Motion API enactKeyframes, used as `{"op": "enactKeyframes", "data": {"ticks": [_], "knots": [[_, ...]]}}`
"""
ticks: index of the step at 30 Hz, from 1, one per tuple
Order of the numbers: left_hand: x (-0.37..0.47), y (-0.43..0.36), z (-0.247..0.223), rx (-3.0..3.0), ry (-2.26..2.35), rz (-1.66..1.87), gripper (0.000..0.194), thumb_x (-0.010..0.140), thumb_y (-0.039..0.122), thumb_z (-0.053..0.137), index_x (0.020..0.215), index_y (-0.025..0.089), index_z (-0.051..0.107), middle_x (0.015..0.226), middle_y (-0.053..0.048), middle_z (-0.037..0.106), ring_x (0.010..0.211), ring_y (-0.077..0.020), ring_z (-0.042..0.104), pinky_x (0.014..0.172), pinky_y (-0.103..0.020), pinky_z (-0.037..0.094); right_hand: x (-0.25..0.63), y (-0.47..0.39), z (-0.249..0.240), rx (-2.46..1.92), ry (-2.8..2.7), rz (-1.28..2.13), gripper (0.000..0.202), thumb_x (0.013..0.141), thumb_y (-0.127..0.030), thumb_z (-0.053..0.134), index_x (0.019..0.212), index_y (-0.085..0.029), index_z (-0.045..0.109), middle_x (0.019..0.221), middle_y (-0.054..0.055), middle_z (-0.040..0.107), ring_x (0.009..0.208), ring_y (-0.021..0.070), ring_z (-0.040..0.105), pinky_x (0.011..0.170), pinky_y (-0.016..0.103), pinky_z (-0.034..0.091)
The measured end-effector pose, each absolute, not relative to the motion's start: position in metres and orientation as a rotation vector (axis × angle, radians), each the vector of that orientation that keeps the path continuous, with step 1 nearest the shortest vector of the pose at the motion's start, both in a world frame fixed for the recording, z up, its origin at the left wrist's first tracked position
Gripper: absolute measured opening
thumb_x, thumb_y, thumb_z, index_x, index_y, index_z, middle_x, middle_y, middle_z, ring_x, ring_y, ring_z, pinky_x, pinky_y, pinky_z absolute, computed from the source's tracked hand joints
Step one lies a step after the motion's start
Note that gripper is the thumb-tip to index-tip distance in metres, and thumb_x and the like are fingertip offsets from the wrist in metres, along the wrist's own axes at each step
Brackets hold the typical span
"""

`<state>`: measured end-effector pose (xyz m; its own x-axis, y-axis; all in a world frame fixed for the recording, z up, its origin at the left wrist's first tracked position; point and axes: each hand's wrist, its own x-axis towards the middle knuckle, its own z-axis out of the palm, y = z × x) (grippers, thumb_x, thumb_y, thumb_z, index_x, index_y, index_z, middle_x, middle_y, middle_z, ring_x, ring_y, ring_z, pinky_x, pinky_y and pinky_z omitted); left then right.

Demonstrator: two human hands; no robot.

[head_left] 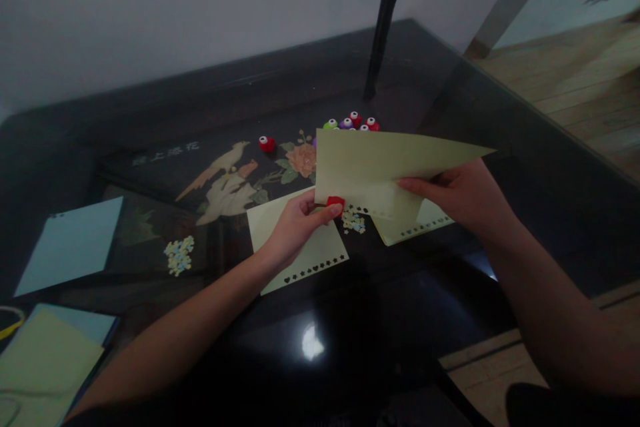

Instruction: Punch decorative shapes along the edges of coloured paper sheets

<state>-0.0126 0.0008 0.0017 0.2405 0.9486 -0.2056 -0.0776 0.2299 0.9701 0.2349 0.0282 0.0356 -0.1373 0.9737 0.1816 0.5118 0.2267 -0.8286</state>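
My left hand (295,225) is closed, thumb on top, around a small red paper punch (335,203) set at the lower edge of a pale yellow-green paper sheet (360,163). My right hand (457,193) pinches that sheet from the right, holding it raised and bent. Dark cut-outs show along its lower edge near the punch. Under my left hand lies another pale sheet (273,230) with a row of heart and star holes along its near edge. A further punched sheet (405,230) lies beneath my right hand. Tiny star cut-outs (354,221) are piled just right of the punch.
Several colourful eye-topped punches (371,124) cluster behind the raised sheet; a red one (267,144) sits apart. Leftward are a blue sheet (75,240), a pile of small cut-outs (179,255) and stacked papers (45,360). A black post (384,27) rises at the back of the glossy table (210,353).
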Motion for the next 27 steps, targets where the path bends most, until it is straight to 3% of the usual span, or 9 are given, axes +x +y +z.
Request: {"op": "enactKeyframes", "data": {"ticks": [27], "knots": [[-0.0097,-0.0026,0.0044,1.041,1.061,0.927,0.019,0.072,0.032,0.074,0.083,0.017,0.068,0.079,-0.003,0.071,0.071,-0.0139,0.060,0.065,-0.026,0.041,0.2399,0.0269,0.0412,-1.360,-1.804,0.866,0.026,0.070,-0.038,0.074,0.095,-0.031,0.070,0.108,0.004,0.071,0.096,0.0316,0.067,0.086,0.051,0.054]]}}
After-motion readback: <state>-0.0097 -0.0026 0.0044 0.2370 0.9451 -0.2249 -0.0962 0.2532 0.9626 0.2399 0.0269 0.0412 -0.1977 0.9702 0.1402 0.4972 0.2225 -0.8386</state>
